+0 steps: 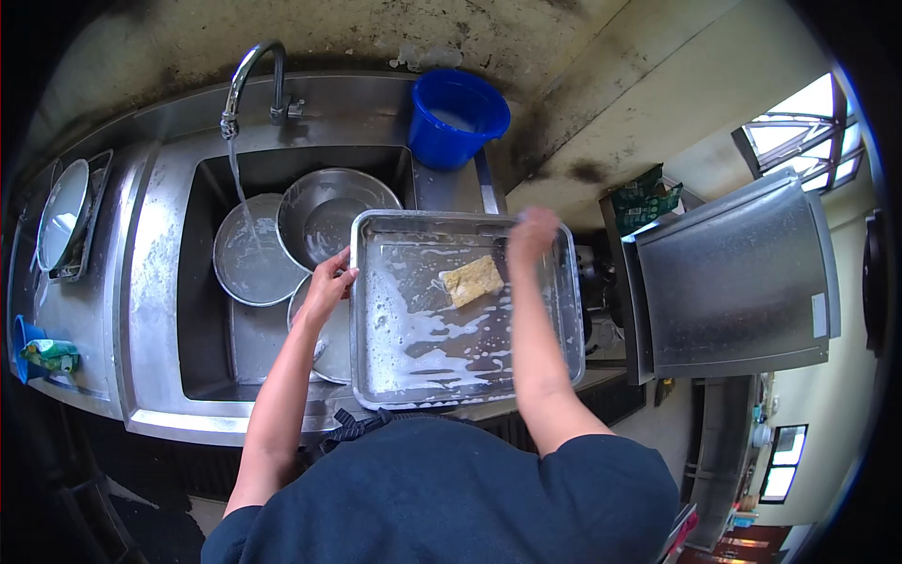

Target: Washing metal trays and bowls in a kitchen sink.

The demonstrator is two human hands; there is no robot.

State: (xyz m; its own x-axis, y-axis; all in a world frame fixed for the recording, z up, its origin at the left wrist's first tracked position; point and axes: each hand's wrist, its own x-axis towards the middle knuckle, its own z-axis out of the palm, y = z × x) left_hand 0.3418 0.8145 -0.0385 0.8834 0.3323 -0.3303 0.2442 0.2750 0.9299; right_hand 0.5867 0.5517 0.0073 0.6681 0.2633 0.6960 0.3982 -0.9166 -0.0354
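Note:
A rectangular metal baking tray [451,243] lies before me across the right part of the sink, its inside streaked with white suds. My left hand [329,285] grips its left rim, thumb over the edge. At the tray's far right corner is my right hand [533,236], blurred by motion; whether it holds something is hidden. A yellowish sponge [473,282] rests on the tray's floor between my hands. Left of the tray, round metal pans [257,243] lie in the sink basin [204,338], one deeper pan [338,211] overlapping another. A third pan [337,356] is partly covered by the tray.
Water runs from the gooseneck faucet [243,77] into a pan. A blue bucket [451,134] of cloudy liquid stands behind the tray. At left are a dish [63,215] on a rack and a green packet [51,355]. A steel cabinet [740,275] stands at right.

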